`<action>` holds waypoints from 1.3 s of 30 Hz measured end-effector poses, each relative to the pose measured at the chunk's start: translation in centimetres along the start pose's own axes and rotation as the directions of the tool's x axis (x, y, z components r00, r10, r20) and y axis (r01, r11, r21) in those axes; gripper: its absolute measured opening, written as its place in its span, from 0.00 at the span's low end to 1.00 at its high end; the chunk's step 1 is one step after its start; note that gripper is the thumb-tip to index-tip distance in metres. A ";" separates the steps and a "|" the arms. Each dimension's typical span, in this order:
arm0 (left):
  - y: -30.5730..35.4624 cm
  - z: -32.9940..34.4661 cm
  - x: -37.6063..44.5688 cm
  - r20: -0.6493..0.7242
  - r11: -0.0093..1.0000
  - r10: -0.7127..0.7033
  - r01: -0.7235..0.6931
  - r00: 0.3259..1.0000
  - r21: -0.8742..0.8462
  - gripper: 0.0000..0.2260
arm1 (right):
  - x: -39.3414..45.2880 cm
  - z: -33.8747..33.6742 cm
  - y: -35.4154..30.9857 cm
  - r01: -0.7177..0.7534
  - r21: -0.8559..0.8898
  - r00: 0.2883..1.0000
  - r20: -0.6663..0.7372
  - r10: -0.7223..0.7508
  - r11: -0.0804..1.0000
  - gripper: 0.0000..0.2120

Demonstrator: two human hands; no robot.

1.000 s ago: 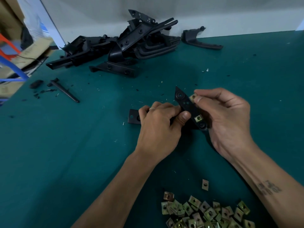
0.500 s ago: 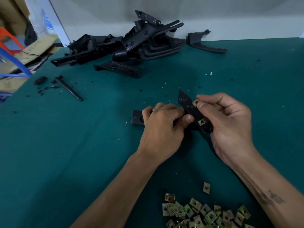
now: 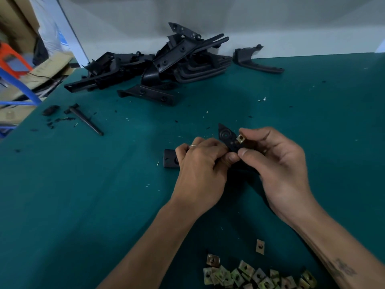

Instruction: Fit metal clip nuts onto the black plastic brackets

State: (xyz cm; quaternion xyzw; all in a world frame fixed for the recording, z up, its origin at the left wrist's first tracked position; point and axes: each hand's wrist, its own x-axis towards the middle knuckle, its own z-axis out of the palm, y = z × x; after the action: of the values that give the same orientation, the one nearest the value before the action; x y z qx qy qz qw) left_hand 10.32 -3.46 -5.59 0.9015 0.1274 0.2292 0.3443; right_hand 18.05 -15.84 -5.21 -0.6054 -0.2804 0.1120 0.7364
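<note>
head view, left to right: a black rod [image 3: 86, 120] and plastic scraps lie at the left of the green table [image 3: 83, 195], with a pile of black brackets [image 3: 158, 65] at the back against the wall. near the middle, the black bracket [image 3: 227, 137] being worked is long and flat, one squared end resting on the table, its pointed tip with a round boss raised. the left hand [image 3: 201, 170] reaches in knuckles up, fingers curled round the bracket's middle, thumb pressed on it. the right hand [image 3: 279, 163] faces palm inward, forefinger and thumb pinching a brass clip nut [image 3: 240, 139] on the bracket's edge. a heap of clip nuts [image 3: 256, 276] sits at the near edge.
</note>
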 end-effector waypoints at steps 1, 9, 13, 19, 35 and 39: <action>0.0 0.0 0.0 0.001 1.000 0.003 -0.003 1.000 0.003 0.16 | -0.1 0.1 0.0 0.014 -0.022 1.000 0.002 -0.014 1.000 0.15; -0.5 0.1 -0.1 -0.088 0.999 0.025 -0.029 0.996 -0.042 0.12 | -0.7 0.6 -0.8 0.041 -0.028 0.993 0.109 -0.038 0.999 0.16; -0.7 0.0 -0.1 -0.093 0.999 0.022 -0.024 0.995 -0.023 0.12 | -0.6 0.6 -0.7 0.028 -0.078 0.989 0.146 -0.017 0.997 0.19; -0.2 0.0 -0.1 -0.100 0.999 0.006 -0.011 0.995 -0.047 0.12 | -0.7 0.9 -0.1 0.078 -0.156 0.997 0.007 -0.078 0.985 0.10; -0.2 0.0 0.2 -0.198 0.995 -0.034 0.014 0.980 -0.102 0.13 | 0.1 -0.6 -0.1 0.335 -0.529 0.939 0.252 -0.233 0.780 0.17; -0.1 -0.1 0.5 -0.223 0.992 -0.031 0.003 0.974 -0.122 0.19 | -0.2 -0.5 0.3 0.330 -0.488 0.944 0.185 -0.273 0.808 0.18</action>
State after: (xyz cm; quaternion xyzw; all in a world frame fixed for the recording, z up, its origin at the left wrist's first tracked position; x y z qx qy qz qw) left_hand 10.69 -3.17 -5.42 0.8461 0.1590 0.3341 0.3838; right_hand 18.22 -16.24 -5.59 -0.7201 -0.4309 -0.0532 0.5412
